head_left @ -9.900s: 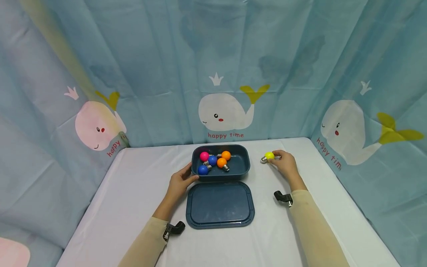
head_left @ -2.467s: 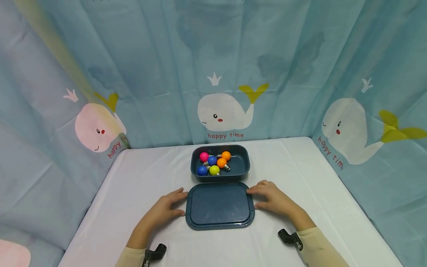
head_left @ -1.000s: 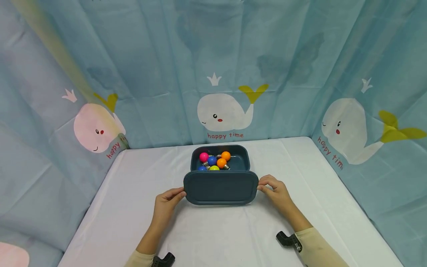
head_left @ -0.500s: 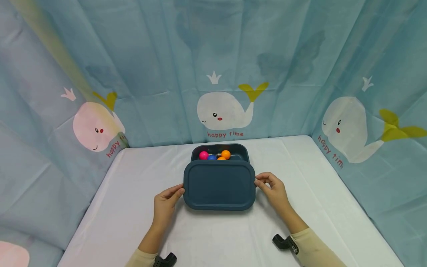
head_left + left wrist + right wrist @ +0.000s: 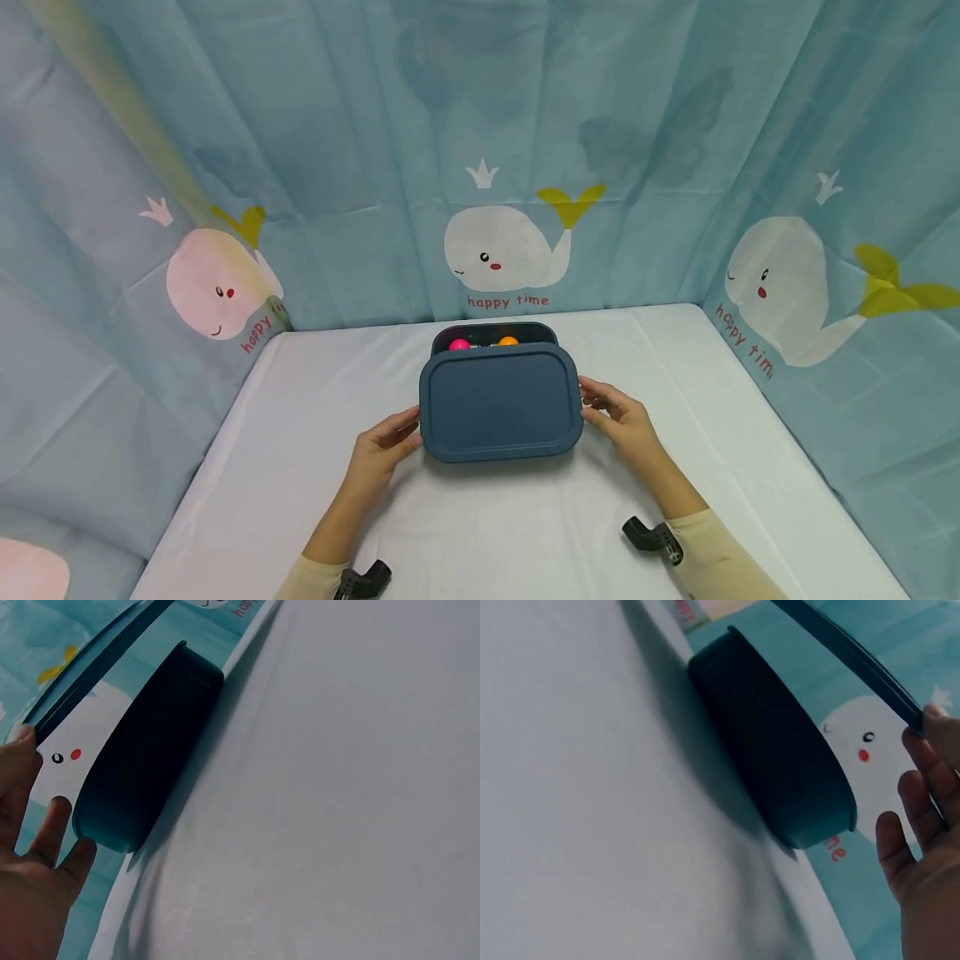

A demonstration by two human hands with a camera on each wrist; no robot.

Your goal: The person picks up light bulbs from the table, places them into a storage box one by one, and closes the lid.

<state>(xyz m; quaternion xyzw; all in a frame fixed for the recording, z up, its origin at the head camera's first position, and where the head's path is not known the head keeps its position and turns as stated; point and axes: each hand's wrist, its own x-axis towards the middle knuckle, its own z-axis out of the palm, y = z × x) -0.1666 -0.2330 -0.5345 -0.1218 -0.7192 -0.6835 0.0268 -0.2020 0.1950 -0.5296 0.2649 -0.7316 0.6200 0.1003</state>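
Observation:
Between both hands a dark blue-green rectangular lid (image 5: 501, 404) is held up, above and in front of a matching box (image 5: 442, 335). My left hand (image 5: 378, 450) pinches its left edge, and my right hand (image 5: 622, 421) pinches the right edge. Both wrist views show a gap between the lid (image 5: 90, 667) and the box (image 5: 769, 742), which stands on the table. At the back of the box a pink bulb (image 5: 459, 343) and an orange bulb (image 5: 508, 340) peek out. The lid hides the other bulbs in the head view.
A white cloth covers the table (image 5: 510, 533). Blue curtains (image 5: 360, 167) printed with whales hang behind and at both sides, close to the table's back edge. A small black camera is strapped to each wrist.
Earlier the right hand held a yellow bulb, which then lay in the box. Both hands then took the lid off the table, turned it over and raised it toward the box, covering most bulbs from view.

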